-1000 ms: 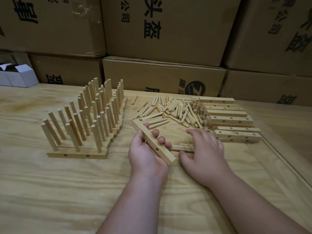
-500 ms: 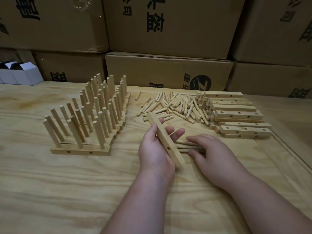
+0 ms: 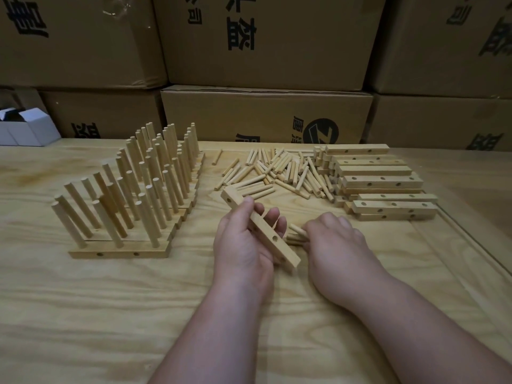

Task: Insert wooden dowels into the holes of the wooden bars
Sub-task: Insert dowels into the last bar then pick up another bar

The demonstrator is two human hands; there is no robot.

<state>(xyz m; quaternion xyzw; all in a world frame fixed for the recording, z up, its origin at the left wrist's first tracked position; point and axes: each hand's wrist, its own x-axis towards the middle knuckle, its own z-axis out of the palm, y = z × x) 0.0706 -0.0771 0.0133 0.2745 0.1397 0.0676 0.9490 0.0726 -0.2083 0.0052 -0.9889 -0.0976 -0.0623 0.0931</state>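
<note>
A pale wooden bench [image 3: 110, 314] carries bars with upright dowels [image 3: 133, 195] at left, loose dowels [image 3: 277, 173] in the middle, stacked bars [image 3: 382, 184] at right.

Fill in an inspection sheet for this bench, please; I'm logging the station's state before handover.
Surface: pale wooden table, grain visible, a seam along its right side.
Job's things: finished bars with upright dowels at left; loose dowels heaped at centre; stack of empty drilled bars at right; one bar in hand, tilted, holes empty.
Clutter: small white cartons at far left.
Grippers: left hand grips the bar; right hand curls over a few dowels by hand on the table.
Cables: nothing seen.
Surroundings: stacked cardboard boxes with printed characters behind the table.
</note>
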